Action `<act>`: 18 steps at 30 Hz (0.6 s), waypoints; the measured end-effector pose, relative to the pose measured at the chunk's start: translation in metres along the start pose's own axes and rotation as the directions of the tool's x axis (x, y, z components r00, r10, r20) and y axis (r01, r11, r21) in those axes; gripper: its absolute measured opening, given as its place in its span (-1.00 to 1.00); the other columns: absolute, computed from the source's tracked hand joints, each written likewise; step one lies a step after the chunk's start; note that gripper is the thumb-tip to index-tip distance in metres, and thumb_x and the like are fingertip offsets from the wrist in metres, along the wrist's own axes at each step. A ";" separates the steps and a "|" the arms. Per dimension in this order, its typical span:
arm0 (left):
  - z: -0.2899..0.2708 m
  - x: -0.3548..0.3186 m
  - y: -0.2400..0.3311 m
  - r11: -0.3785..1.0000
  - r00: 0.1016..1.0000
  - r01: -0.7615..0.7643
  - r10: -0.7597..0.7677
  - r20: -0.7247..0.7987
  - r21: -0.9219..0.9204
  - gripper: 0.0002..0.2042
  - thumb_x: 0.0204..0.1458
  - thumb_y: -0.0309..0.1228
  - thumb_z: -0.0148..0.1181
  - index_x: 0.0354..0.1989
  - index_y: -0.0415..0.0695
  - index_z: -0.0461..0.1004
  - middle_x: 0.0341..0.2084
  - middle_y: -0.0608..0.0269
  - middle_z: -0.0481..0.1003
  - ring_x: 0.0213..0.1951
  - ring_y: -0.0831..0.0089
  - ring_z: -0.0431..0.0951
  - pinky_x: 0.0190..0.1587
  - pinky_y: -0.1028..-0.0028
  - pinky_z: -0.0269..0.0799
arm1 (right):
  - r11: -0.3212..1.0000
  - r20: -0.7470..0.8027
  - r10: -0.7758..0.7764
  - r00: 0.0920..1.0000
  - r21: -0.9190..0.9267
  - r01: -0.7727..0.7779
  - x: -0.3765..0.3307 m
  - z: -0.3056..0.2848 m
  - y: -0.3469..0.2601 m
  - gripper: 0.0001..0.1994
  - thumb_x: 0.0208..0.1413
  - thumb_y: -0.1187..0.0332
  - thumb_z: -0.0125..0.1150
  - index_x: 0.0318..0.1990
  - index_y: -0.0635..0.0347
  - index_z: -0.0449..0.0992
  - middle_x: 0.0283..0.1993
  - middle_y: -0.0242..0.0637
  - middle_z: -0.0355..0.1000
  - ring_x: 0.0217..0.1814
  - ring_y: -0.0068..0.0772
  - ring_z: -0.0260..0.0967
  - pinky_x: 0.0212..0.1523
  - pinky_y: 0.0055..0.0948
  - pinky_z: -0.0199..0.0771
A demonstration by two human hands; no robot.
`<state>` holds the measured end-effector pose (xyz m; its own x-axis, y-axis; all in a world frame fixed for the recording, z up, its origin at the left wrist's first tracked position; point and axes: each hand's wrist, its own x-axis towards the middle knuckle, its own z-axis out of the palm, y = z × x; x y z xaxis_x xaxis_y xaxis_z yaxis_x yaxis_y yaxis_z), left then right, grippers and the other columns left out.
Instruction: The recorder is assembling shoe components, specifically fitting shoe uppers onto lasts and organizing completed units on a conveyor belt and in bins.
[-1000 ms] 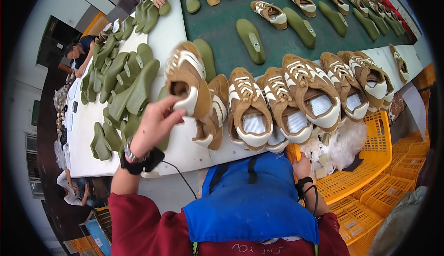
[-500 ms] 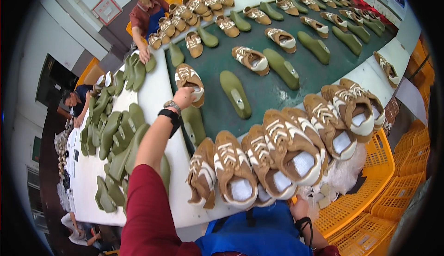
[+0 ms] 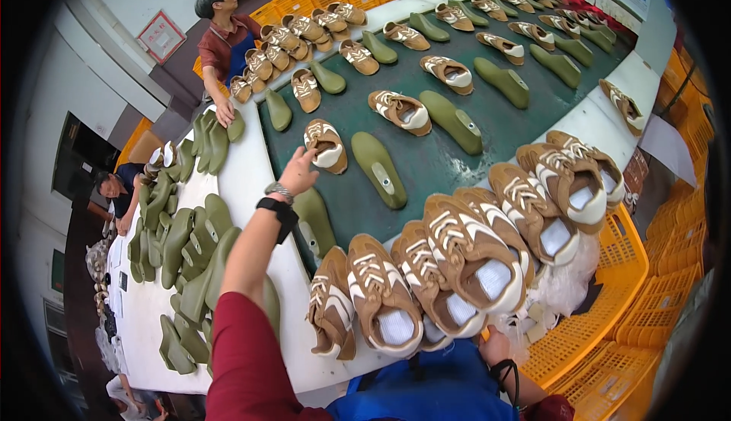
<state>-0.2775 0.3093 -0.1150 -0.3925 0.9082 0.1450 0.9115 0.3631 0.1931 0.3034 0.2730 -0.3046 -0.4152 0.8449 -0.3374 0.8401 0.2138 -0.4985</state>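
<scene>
My left hand (image 3: 298, 171) reaches over the green conveyor belt, fingers apart and holding nothing. Its fingertips are right beside a brown and white sneaker (image 3: 326, 147) that lies on the belt. Close by on the belt are an olive-green shoe last (image 3: 378, 170) and, under my wrist, another green last (image 3: 314, 219). Low down at the right, my right hand (image 3: 499, 346) is beside the yellow crate, below the row of sneakers; its fingers are mostly hidden. A row of brown sneakers (image 3: 384, 295) with white laces stands along the table edge before me.
Green lasts (image 3: 199, 242) lie heaped on the white table (image 3: 251, 185) at the left. Across the belt, a co-worker (image 3: 228, 40) has a hand on more lasts, beside piled sneakers (image 3: 285, 38). Yellow crates (image 3: 609, 299) stand at the right. Another person (image 3: 122, 192) is at far left.
My left hand has let go of the sneaker and drawn slightly back, its fingers opening. The sneaker now rests on the belt, turned a little. The whole view has shifted slightly.
</scene>
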 end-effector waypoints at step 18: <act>-0.235 -0.308 0.331 0.150 0.211 -0.977 0.650 -0.730 -0.149 -0.85 -0.14 -0.47 0.09 -0.37 -0.14 0.52 -0.50 0.16 0.48 -0.35 0.31 0.51 -0.22 0.43 0.45 | 0.995 0.081 0.010 0.997 -0.097 -0.002 0.002 0.010 0.000 -0.66 -0.12 0.22 0.14 -0.17 0.18 0.40 -0.35 0.04 0.44 -0.26 0.05 0.40 -0.20 -0.14 0.38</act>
<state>0.1161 0.1006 0.1317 0.4197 0.2758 0.8648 0.5023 -0.8641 0.0318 0.2996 0.2697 -0.3133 -0.4336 0.8046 -0.4057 0.8708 0.2584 -0.4183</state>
